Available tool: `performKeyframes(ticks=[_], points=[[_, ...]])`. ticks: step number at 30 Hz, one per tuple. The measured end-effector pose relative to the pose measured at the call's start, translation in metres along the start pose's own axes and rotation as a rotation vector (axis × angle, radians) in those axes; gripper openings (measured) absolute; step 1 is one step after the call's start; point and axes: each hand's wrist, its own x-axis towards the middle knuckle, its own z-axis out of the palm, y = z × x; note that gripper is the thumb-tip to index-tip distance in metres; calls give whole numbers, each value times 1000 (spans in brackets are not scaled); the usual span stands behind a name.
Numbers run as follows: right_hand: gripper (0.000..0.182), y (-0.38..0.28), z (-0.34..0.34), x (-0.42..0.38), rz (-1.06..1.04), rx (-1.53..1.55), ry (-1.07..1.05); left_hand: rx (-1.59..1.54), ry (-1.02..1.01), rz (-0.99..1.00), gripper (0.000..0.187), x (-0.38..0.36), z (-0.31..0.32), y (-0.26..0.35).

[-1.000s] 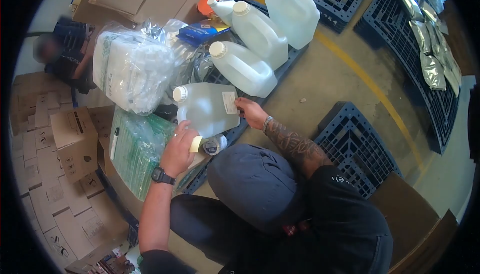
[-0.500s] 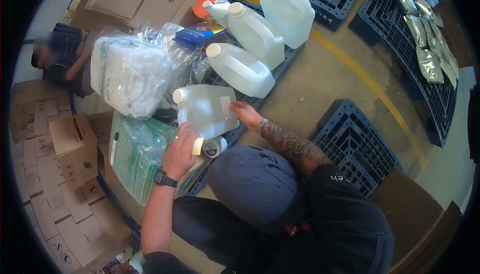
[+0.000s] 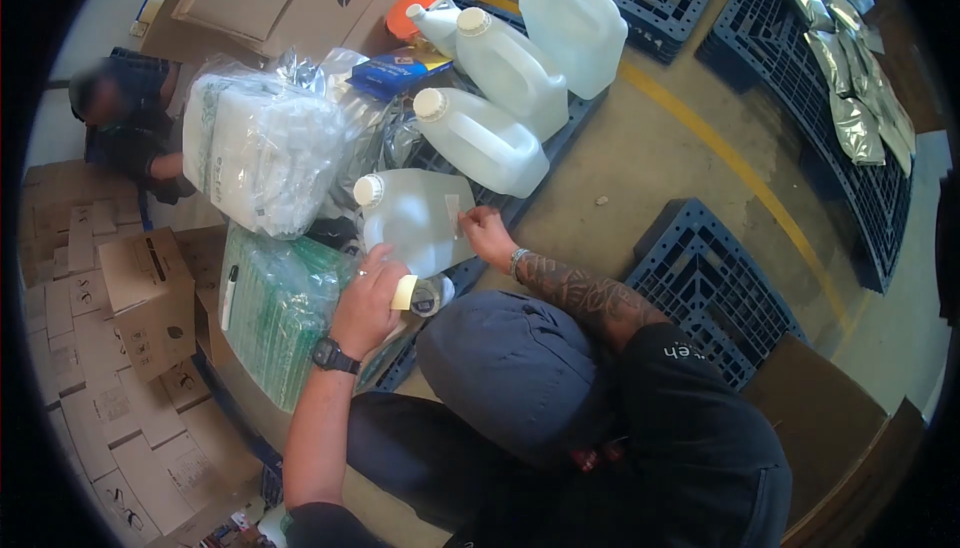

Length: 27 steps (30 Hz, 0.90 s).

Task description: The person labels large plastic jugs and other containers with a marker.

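Note:
A translucent white jug (image 3: 408, 223) lies tilted among the goods, its cap towards the left. A small pale label (image 3: 453, 210) is on its right part. My right hand (image 3: 487, 238) is at the label's right edge with thumb and fingertips pinched together. My left hand (image 3: 366, 310), with a black watch on the wrist, touches the jug's lower left side. A pale yellow piece of paper (image 3: 404, 293) sticks out from its fingers. A small clear container (image 3: 430, 297) with a round lid stands beside that paper.
More white jugs (image 3: 483, 144) stand behind. To the left are a plastic-wrapped white bundle (image 3: 262, 153) and green wrapped packs (image 3: 275, 308). Cardboard boxes (image 3: 150, 298) fill the left side, where another person (image 3: 130, 123) is. Blue pallets (image 3: 700, 283) and silver pouches (image 3: 855, 128) are at right.
The jug has shifted slightly to the right and turned a little. My left hand and the yellow paper have moved slightly right. The other person has changed posture.

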Motion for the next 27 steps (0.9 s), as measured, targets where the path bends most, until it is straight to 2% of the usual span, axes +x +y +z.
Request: performKeyframes(ticks=[2,4,5,7,10,14,16,17,18,20,21,24,26,27], points=[[55,5,7,-12,13,-68,44,-11,3,2,28,1,0,0],[65,13,22,-26,-4,-276,281,-21,7,1,28,0,1,0],[65,14,23,-28,-5,-274,283,-9,8,-1,28,0,1,-1],[73,6,19,-37,34,-259,228,3,10,-2,28,0,1,0],[74,1,17,-46,-70,-272,136,-4,12,8,29,2,-1,-1],[75,1,2,-41,-90,-317,103,-18,16,13,30,3,0,0],[78,-1,-8,-41,-394,-250,204,-13,15,17,30,3,-1,2],[85,-1,-15,-41,-559,-286,88,-14,7,12,30,4,-1,3],[85,-7,-15,-39,-559,-288,89,-17,-2,7,31,5,-1,4],[90,-18,-9,-37,-487,-281,-131,-25,14,13,30,5,2,2],[91,-24,-12,-31,-371,-263,-202,-30,26,21,30,6,1,3],[93,-36,-13,-26,-275,-287,-100,3,21,38,24,8,-4,8],[96,-32,-13,-40,-324,-323,-60,-1,23,36,25,9,-2,6],[99,-28,-13,-48,-454,-339,-138,-9,21,33,25,10,-2,7]])
